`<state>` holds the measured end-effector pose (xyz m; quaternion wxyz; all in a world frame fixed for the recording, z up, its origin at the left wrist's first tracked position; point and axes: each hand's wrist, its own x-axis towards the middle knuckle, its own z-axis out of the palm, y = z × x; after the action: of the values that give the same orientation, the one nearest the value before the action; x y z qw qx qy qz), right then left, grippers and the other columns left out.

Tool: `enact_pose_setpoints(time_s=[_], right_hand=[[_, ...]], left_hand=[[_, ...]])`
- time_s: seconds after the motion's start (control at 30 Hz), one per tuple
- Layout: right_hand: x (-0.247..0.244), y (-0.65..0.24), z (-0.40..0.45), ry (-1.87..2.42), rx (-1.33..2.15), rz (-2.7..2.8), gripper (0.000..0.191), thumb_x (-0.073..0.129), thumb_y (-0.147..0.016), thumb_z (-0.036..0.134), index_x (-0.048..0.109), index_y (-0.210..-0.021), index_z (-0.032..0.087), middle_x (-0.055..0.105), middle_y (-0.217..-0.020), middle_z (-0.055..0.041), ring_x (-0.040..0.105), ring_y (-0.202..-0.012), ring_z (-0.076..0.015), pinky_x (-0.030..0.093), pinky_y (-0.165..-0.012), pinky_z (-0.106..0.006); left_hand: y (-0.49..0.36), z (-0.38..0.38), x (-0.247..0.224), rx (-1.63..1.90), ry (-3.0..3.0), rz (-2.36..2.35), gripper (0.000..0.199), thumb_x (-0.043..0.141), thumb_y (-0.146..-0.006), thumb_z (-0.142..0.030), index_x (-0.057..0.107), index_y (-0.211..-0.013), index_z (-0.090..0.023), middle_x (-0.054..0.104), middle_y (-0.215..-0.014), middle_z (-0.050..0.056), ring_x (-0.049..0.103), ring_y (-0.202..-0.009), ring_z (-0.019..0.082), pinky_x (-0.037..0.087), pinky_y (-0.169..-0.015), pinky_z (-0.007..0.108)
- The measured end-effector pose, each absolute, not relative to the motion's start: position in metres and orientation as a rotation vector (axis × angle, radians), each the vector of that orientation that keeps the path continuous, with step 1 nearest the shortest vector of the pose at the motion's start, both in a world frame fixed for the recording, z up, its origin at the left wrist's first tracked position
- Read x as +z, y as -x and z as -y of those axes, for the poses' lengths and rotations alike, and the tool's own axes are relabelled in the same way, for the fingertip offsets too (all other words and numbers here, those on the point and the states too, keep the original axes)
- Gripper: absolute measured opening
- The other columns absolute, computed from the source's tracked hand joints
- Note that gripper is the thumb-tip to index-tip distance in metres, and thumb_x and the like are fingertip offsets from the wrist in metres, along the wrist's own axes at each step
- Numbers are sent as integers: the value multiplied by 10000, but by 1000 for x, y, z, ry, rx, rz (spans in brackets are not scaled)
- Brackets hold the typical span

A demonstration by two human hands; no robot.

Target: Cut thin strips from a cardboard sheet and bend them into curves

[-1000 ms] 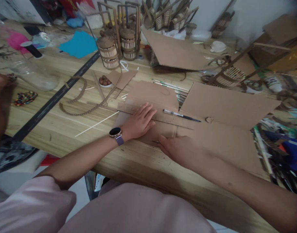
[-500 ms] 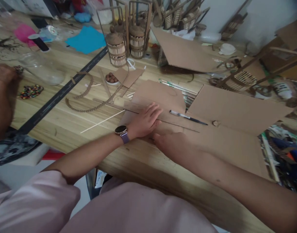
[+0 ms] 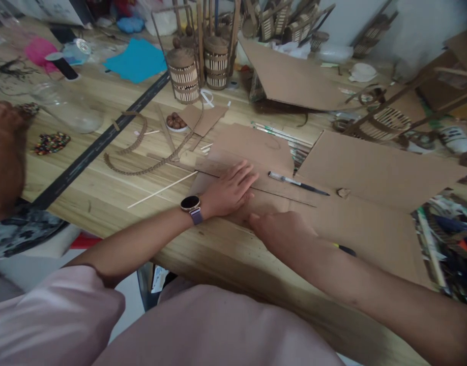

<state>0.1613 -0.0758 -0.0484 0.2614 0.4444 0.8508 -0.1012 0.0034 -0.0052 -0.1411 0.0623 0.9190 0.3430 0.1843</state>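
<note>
My left hand [image 3: 233, 190], with a watch [image 3: 191, 204] on its wrist, lies flat with fingers stretched out on a brown cardboard sheet [image 3: 371, 229]. Beneath its fingers, a thin dark line [image 3: 285, 196] crosses the cardboard. My right hand [image 3: 277, 226] rests to the right, closed, its thumb side by the sheet's near edge; anything inside it is hidden. Behind my right forearm shows the yellow-and-black end of a tool [image 3: 346, 249], the rest covered. A black pen [image 3: 298, 183] and a small cardboard scrap [image 3: 343, 192] lie beyond my hands.
Small lantern-like stick baskets [image 3: 183, 73] stand at the back. A curved cardboard strip [image 3: 142, 172], a thin stick [image 3: 163, 189] and a dish of brown beads [image 3: 175, 122] are left of the sheet. Another person's hand [image 3: 4, 122] is at far left, near colourful beads [image 3: 52, 143].
My right hand has shifted slightly right along the cardboard's near edge, and the yellow-and-black tool end now shows behind my forearm. My left hand stays in place on the sheet.
</note>
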Motion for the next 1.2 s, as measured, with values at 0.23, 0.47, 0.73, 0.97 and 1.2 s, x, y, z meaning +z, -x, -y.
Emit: enact_pose_setpoints(time_s=[0.23,0.47,0.73,0.97,1.2], right_hand=[[-42,-202,88,-1212,-216,-2087,556,441,-842,-57,556,-1334,174,770,-873,-127,752,-766,-312,526,-511,-315],[-52,-246,105,-1254,-156,-2091,559,407,-835,-63,615,-1270,219,767,-846,-114,748,-731,-302,471,-494,-294],[-64,-284,110,-1359,-274,-2220,379,392,-925,84,671,-1122,247,761,-829,-77,725,-680,-247,464,-520,-295],[-58,-297,96,-1345,-565,-2412,375,347,-1006,328,671,-1181,253,750,-1043,-71,708,-896,-201,520,-710,-295],[-49,-211,87,-1269,-441,-2368,317,375,-1007,280,657,-1131,206,759,-859,-55,720,-763,-211,463,-586,-273]], left_hand=[[-2,6,-140,548,-2781,-1029,537,347,-1029,-404,435,-1422,-47,394,-1513,239,225,-1487,336,254,-1191,537],[0,5,-142,550,-2808,-1031,531,334,-1033,-405,441,-1417,-54,397,-1513,235,233,-1483,344,262,-1184,553],[-15,20,-138,532,-2790,-1063,527,328,-1035,-411,443,-1415,-64,408,-1510,218,240,-1481,340,257,-1189,546],[-31,32,-137,688,-2539,-1130,488,262,-1046,-392,453,-1394,-108,459,-1476,193,265,-1478,293,297,-1183,542],[-3,28,-121,768,-2569,-1106,480,250,-1050,-380,432,-1409,-118,419,-1506,185,256,-1480,288,283,-1191,528]])
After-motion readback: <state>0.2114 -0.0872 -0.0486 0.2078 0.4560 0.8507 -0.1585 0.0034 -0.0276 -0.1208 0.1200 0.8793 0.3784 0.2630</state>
